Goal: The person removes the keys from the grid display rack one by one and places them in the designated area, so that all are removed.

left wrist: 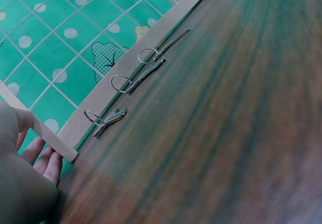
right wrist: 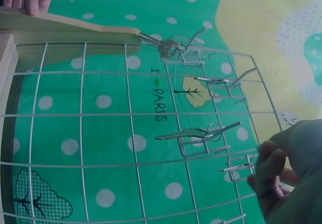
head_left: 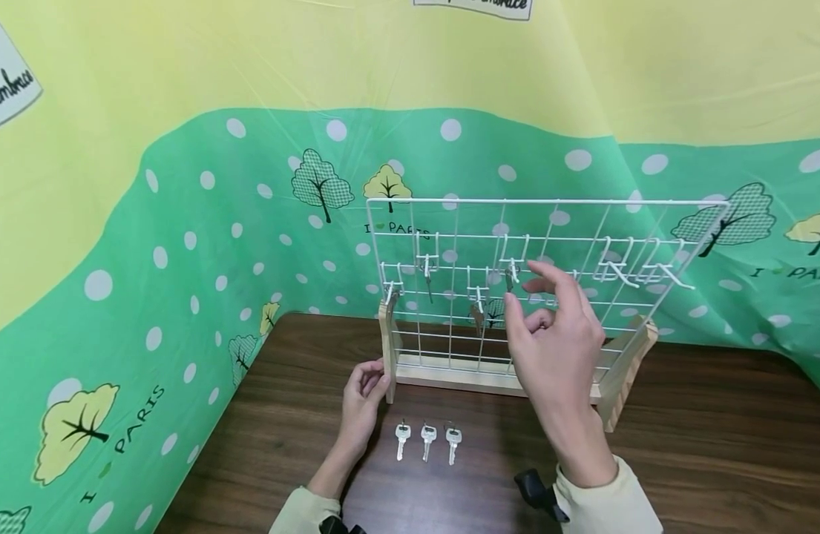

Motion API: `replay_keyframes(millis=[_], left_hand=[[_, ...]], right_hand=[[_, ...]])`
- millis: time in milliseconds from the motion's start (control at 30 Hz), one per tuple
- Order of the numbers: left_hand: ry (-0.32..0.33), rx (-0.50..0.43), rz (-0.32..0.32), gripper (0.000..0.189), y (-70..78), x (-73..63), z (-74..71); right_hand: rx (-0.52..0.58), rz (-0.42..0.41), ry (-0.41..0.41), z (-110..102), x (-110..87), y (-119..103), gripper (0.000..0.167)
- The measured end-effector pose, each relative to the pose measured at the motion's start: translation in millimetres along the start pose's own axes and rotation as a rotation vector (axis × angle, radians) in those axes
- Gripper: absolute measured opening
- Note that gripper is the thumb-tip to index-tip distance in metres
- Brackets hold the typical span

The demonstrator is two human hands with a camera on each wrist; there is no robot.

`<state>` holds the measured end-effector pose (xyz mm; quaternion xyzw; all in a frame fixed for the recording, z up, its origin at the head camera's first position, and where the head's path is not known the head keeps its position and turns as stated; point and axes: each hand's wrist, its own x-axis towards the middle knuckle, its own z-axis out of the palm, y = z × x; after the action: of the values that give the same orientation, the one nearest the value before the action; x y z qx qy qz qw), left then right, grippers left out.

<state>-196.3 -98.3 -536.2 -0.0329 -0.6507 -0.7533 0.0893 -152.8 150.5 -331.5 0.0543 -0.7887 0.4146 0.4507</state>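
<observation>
A white wire grid rack (head_left: 450, 334) on a wooden base stands on the table. My left hand (head_left: 364, 397) holds the rack's wooden left side piece (head_left: 386, 348), thumb in front and fingers behind it in the left wrist view. My right hand (head_left: 559, 337) is raised before the grid, thumb and index finger apart, close beside a key (right wrist: 236, 167) that hangs from a hook (head_left: 513, 265). More keys hang on hooks to the left, among them one key (right wrist: 183, 134) with its ring round the hook. Three silver keys (head_left: 428, 441) with rings lie in a row in front of the base.
Two more white hooks (head_left: 617, 271) project from the grid's right part. The right wooden side piece (head_left: 626, 371) stands past my right wrist. A green and yellow patterned cloth (head_left: 249, 185) hangs behind the dark wood table (head_left: 269, 445).
</observation>
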Motion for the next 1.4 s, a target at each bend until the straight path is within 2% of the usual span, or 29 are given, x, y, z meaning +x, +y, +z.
replay_keyframes(millis=[200,367,633,1167,1400], left_hand=[[0.002,-0.001,-0.004,0.028,0.5,0.0,-0.1],[0.004,0.001,-0.002,0.028,1.1,-0.1,0.1],[-0.002,0.004,0.008,0.029,1.0,-0.4,0.6],[0.005,0.004,0.0,0.029,0.4,-1.1,0.6],[0.005,-0.015,-0.008,0.029,0.9,-0.8,1.0]], right_hand=[[-0.018,0.069,-0.091,2.2,3.3,1.3,0.049],[-0.025,0.113,-0.119,5.6,6.9,1.4,0.049],[-0.041,0.116,-0.081,6.6,11.2,3.6,0.034],[0.057,0.244,-0.045,1.0,11.5,-1.8,0.009],[0.068,0.268,-0.044,-3.8,10.4,-3.9,0.005]])
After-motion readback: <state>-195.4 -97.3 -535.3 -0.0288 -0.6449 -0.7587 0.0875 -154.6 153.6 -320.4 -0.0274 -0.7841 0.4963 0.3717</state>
